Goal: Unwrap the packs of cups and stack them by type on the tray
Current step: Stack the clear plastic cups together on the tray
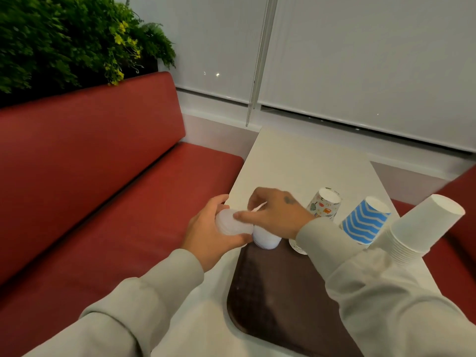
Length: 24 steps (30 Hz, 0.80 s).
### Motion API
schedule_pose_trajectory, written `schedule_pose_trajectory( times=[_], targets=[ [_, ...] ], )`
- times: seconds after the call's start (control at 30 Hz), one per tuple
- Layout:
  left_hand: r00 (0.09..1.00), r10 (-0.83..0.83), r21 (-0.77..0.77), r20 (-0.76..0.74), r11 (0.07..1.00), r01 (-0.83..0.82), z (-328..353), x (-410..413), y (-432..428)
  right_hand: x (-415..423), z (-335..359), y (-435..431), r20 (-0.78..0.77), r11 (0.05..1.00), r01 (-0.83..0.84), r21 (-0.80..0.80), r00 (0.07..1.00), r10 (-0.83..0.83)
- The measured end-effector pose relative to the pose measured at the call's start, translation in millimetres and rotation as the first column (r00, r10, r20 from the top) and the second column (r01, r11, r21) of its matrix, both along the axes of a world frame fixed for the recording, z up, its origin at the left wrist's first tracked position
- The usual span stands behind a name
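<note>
One cup pack (229, 224), left hand (206, 235) fingers around, right hand (278, 215) pinching

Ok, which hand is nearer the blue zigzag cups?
Right. The right hand is left of the blue zigzag cups; the left hand is farther left, holding small white cups.

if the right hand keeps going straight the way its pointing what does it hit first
The stack of small white cups in the left hand: the right hand points leftward and its thumb seems to touch the stack, though depth is unclear.
</note>
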<state>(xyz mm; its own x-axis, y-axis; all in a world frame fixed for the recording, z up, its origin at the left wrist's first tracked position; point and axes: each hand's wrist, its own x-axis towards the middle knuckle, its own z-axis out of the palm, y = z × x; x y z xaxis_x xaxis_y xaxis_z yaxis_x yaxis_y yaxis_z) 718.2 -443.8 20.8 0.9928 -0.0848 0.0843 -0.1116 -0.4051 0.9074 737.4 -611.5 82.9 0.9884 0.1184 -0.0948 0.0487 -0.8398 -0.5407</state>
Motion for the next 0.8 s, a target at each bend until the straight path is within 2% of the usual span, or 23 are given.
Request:
schedule_pose_trajectory(
  times=[0.1, 0.43, 0.67, 0.8],
  targets=[
    [1.0, -0.025, -0.041, -0.008, 0.999, 0.025, 5.1, -4.8, -1.8, -10.4, -1.9, 13.7, -0.09, 0.999, -0.021, -0.036, 0.996, 0.018],
    [0.999, -0.039, -0.003, -0.018, 0.999, 0.039, 15.0, -15.4, 3.9, -29.5, 10.9, 21.5, -0.067, 0.995, 0.033, 0.093, 0.997, -0.027],
    [0.999, -0.049, -0.031, 0.003, 0.998, 0.049, 8.5, -16.2, 1.4, -27.9, 6.6, 18.1, -0.063, 0.997, 0.042, 0.066, 0.997, -0.038],
    [1.0, -0.025, -0.018, 0.014, 1.0, 0.026, 3.3, -11.4, 2.7, -17.0, 14.6, 4.2, -0.017, 0.987, 0.107, 0.117, 0.994, -0.106]
  ],
)
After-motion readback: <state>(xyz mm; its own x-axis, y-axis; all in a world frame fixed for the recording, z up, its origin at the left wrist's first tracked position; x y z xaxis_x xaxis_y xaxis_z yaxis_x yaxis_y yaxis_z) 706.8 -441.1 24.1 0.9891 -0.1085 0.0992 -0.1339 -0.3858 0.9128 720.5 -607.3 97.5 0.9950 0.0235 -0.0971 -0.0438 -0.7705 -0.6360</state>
